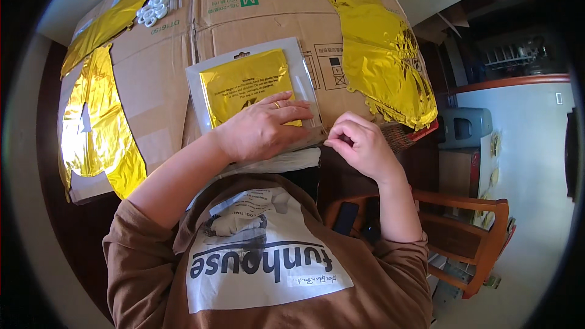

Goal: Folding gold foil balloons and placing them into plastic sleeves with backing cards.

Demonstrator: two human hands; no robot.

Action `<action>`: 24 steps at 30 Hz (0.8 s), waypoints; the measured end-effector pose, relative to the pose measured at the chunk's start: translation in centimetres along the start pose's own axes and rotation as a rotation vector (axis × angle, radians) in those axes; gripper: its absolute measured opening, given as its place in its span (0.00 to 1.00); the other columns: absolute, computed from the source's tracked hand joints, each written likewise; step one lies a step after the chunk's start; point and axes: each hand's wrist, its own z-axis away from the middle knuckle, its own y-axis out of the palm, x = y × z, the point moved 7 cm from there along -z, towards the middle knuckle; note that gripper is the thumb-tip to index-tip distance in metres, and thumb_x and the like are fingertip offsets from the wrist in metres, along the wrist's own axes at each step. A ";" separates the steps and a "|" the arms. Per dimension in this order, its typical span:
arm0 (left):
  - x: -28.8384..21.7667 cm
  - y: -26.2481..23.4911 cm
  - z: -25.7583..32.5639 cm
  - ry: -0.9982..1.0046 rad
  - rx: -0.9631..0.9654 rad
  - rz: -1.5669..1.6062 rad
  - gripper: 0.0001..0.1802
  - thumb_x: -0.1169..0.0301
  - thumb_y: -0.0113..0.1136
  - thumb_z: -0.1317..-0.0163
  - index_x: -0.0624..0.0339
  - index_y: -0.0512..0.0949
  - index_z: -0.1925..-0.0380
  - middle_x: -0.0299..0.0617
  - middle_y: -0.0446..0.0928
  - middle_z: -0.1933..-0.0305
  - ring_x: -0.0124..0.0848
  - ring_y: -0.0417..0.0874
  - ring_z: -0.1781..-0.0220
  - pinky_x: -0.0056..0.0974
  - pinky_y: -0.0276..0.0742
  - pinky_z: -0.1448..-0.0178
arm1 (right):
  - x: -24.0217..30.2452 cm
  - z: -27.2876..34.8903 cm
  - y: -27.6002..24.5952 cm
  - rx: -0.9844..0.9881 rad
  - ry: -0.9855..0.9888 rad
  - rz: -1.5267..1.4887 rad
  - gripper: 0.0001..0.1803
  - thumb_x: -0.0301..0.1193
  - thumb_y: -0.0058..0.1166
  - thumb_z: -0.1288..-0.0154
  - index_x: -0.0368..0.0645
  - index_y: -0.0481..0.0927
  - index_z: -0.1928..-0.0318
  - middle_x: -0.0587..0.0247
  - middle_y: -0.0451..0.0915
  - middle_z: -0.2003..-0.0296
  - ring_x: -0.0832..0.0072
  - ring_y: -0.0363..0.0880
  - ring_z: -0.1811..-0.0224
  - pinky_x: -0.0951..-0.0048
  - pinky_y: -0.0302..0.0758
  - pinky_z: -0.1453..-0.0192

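A clear plastic bag with a hanging hole at its top lies near the table's front edge. Inside it is a folded gold foil piece, and dark print shows over the foil. My left hand rests across the bag's lower right part, fingers stretched out and pressing on it. Just off the bag's lower right corner, my right hand is closed in a pinch. Whatever is between its thumb and forefinger is too small to make out.
Flattened cardboard covers the table. Flat gold foil pieces resembling deflated balloons lie on the right and left. White rings sit at the far left. A wooden chair with a phone stands at lower right.
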 end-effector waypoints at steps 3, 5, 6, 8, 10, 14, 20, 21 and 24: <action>0.1 0.0 0.1 0.006 -0.006 -0.026 0.15 0.71 0.64 0.38 0.52 0.86 0.51 0.44 0.79 0.39 0.41 0.76 0.30 0.54 0.67 0.22 | 0.4 -0.3 -0.1 -0.027 0.014 0.017 0.11 0.22 0.70 0.45 0.39 0.78 0.65 0.59 0.76 0.68 0.58 0.79 0.65 0.62 0.77 0.58; 0.0 0.1 0.0 0.010 -0.017 -0.042 0.15 0.70 0.63 0.38 0.51 0.86 0.51 0.43 0.79 0.40 0.39 0.77 0.30 0.53 0.68 0.22 | 1.0 -0.6 0.3 -0.027 -0.106 0.167 0.11 0.24 0.69 0.45 0.40 0.78 0.65 0.60 0.76 0.66 0.59 0.79 0.62 0.61 0.75 0.53; 0.0 0.1 0.0 0.010 -0.021 -0.042 0.15 0.70 0.63 0.38 0.51 0.86 0.50 0.43 0.79 0.40 0.40 0.77 0.31 0.53 0.68 0.22 | 1.2 -0.7 0.6 -0.027 -0.169 0.240 0.11 0.26 0.69 0.45 0.40 0.77 0.65 0.60 0.75 0.66 0.59 0.79 0.61 0.60 0.75 0.51; 0.0 0.1 0.0 0.010 -0.022 -0.036 0.15 0.71 0.63 0.38 0.51 0.86 0.50 0.43 0.79 0.40 0.40 0.77 0.31 0.52 0.68 0.22 | 1.2 -0.5 1.0 0.012 -0.228 0.319 0.10 0.26 0.66 0.43 0.40 0.77 0.64 0.59 0.74 0.66 0.59 0.78 0.61 0.59 0.74 0.51; 0.1 0.0 -0.1 0.012 -0.017 -0.026 0.15 0.71 0.63 0.38 0.51 0.86 0.50 0.44 0.79 0.40 0.39 0.77 0.31 0.52 0.68 0.23 | 1.2 -0.2 1.5 0.031 -0.267 0.386 0.08 0.25 0.63 0.40 0.40 0.76 0.64 0.58 0.73 0.65 0.59 0.76 0.62 0.59 0.74 0.51; 0.0 -0.1 -0.1 0.024 -0.026 -0.029 0.15 0.71 0.64 0.38 0.53 0.85 0.51 0.44 0.79 0.40 0.40 0.77 0.31 0.53 0.68 0.23 | 1.8 1.0 2.0 0.062 -0.241 0.376 0.04 0.24 0.58 0.37 0.40 0.76 0.64 0.57 0.71 0.65 0.58 0.75 0.62 0.59 0.74 0.51; 0.3 0.2 0.1 0.029 -0.011 -0.024 0.14 0.69 0.65 0.38 0.54 0.85 0.52 0.44 0.78 0.39 0.41 0.75 0.29 0.54 0.67 0.23 | 5.3 3.4 2.3 0.165 -0.174 -0.082 0.11 0.24 0.67 0.41 0.42 0.75 0.65 0.59 0.75 0.63 0.59 0.77 0.58 0.62 0.74 0.50; 0.4 0.3 0.2 0.033 -0.006 -0.028 0.14 0.68 0.66 0.38 0.54 0.85 0.52 0.45 0.78 0.39 0.41 0.75 0.29 0.54 0.66 0.22 | 4.9 3.0 1.7 0.141 -0.156 -0.087 0.11 0.24 0.68 0.42 0.42 0.75 0.65 0.60 0.76 0.63 0.59 0.77 0.59 0.63 0.74 0.51; -0.4 -0.6 0.2 0.094 -0.041 -0.056 0.16 0.65 0.69 0.41 0.58 0.85 0.54 0.46 0.79 0.41 0.45 0.76 0.31 0.57 0.64 0.23 | 4.5 1.8 -0.1 0.076 -0.150 -0.034 0.11 0.24 0.67 0.40 0.44 0.75 0.63 0.57 0.76 0.50 0.58 0.77 0.51 0.61 0.73 0.44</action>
